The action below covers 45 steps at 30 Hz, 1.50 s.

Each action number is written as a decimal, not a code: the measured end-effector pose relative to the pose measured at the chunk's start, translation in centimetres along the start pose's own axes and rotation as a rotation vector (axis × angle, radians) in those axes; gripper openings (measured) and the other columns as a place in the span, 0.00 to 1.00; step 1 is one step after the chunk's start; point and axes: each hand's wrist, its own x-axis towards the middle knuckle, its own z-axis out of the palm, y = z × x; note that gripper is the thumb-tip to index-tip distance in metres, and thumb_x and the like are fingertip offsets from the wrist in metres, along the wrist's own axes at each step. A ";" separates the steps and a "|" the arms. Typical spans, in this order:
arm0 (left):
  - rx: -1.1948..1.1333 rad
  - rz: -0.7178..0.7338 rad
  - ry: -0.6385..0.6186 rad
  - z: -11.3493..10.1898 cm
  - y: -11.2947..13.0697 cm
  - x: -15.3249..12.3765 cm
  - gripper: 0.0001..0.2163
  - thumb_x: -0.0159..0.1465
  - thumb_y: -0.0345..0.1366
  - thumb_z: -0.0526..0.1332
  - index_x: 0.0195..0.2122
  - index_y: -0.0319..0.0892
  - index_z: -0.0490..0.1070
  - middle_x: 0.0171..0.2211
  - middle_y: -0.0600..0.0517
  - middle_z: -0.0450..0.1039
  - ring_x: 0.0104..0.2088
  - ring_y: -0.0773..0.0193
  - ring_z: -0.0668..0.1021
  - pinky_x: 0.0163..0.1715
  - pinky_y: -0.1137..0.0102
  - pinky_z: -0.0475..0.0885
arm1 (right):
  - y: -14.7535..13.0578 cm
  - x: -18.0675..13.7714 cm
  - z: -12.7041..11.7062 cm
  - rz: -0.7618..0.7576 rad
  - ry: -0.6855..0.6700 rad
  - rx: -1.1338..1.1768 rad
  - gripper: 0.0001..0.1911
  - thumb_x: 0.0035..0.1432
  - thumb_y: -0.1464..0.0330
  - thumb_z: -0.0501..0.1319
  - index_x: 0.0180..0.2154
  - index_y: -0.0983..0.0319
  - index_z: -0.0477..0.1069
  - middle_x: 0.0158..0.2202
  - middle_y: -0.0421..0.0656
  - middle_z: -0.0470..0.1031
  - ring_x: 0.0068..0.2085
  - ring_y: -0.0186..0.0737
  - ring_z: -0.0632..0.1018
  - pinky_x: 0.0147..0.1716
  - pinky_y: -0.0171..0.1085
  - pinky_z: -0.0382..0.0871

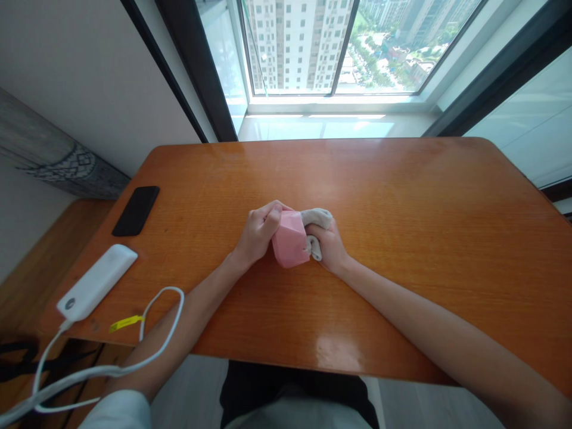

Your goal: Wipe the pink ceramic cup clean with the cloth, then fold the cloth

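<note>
My left hand (263, 229) is closed around the back left side of a pink faceted object (290, 239), shaped like a small angular cup or pot; I cannot tell which. It is held above the middle of the wooden table. A light grey cloth (317, 218) is bunched in my right hand (329, 243), whose fingers are wrapped in its folds. Part of the cloth presses against the right side of the pink object, and another fold hangs below the thumb. The fingertips of my right hand are hidden.
On the left of the wooden table (402, 196) lie a black phone (136, 211) and a white power bank (97, 282). A white cable (172, 333) with a yellow tag (126, 323) loops over my left forearm. A window (313, 47) stands beyond the far edge.
</note>
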 end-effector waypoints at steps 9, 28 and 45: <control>0.052 -0.047 0.008 0.0 -0.8 0.2 0.31 0.79 0.55 0.46 0.31 0.43 0.81 0.28 0.52 0.79 0.33 0.59 0.78 0.37 0.64 0.69 | -0.8 -0.2 0.4 -0.010 -0.025 -0.026 0.05 0.48 0.68 0.68 0.22 0.59 0.78 0.23 0.36 0.70 0.26 0.34 0.68 0.25 0.34 0.66; 0.027 -0.132 0.064 0.1 -1.6 0.8 0.35 0.79 0.61 0.45 0.40 0.42 0.87 0.40 0.45 0.88 0.46 0.49 0.86 0.53 0.58 0.80 | -0.1 -0.2 0.0 -0.012 -0.035 -0.039 0.03 0.51 0.68 0.68 0.27 0.58 0.82 0.27 0.38 0.78 0.30 0.38 0.73 0.30 0.36 0.69; 0.170 0.095 0.200 0.1 -2.9 1.2 0.18 0.80 0.46 0.54 0.52 0.43 0.81 0.52 0.45 0.83 0.50 0.56 0.82 0.54 0.61 0.77 | 0.0 0.0 -0.1 -0.012 -0.023 -0.071 0.04 0.52 0.67 0.67 0.27 0.58 0.80 0.27 0.37 0.75 0.30 0.37 0.71 0.30 0.36 0.65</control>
